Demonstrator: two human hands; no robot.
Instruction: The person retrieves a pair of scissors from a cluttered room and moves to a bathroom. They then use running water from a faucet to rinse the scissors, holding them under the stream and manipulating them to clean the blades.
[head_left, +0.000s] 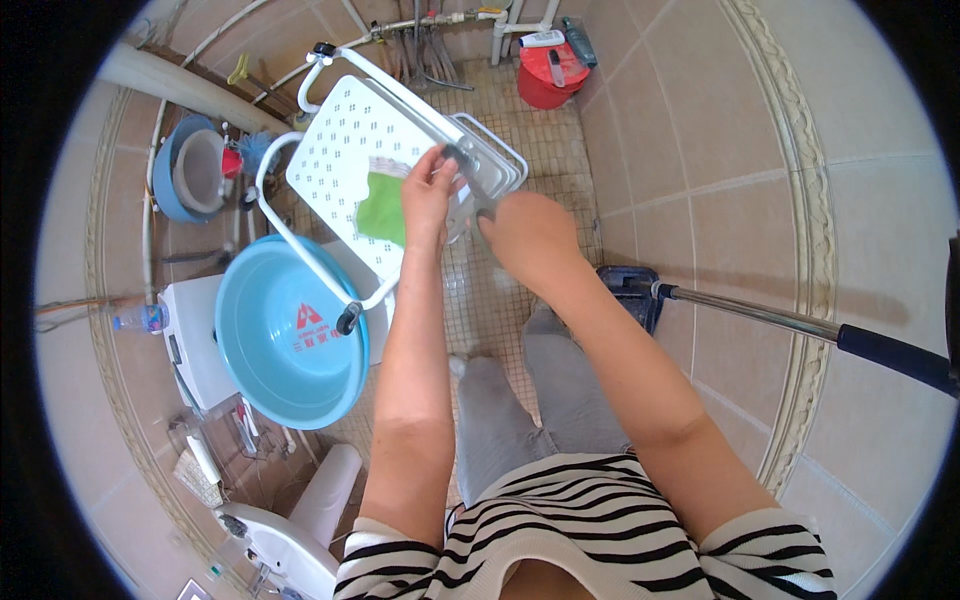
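A white wheeled rack (330, 150) lies tipped over before me, its perforated shelf facing up and its casters in the air. My left hand (431, 187) has its thumb and fingers around a black caster (457, 156) at the rack's near right corner. Just right of it, my right hand (529, 236) is closed around a slim, dark grey object (484, 210). That object is blurred and mostly hidden by my fingers, and its kind is unclear. A green cloth (381, 210) lies on the shelf, partly behind my left hand.
A large blue plastic basin (277, 360) stands left, under a rack leg. Beside it is a white appliance (199, 330). A lidded red bucket (544, 86) carries bottles at the far wall. At right, a dark dustpan (630, 289) has a long handle (780, 319). A washbasin (277, 547) is lower left.
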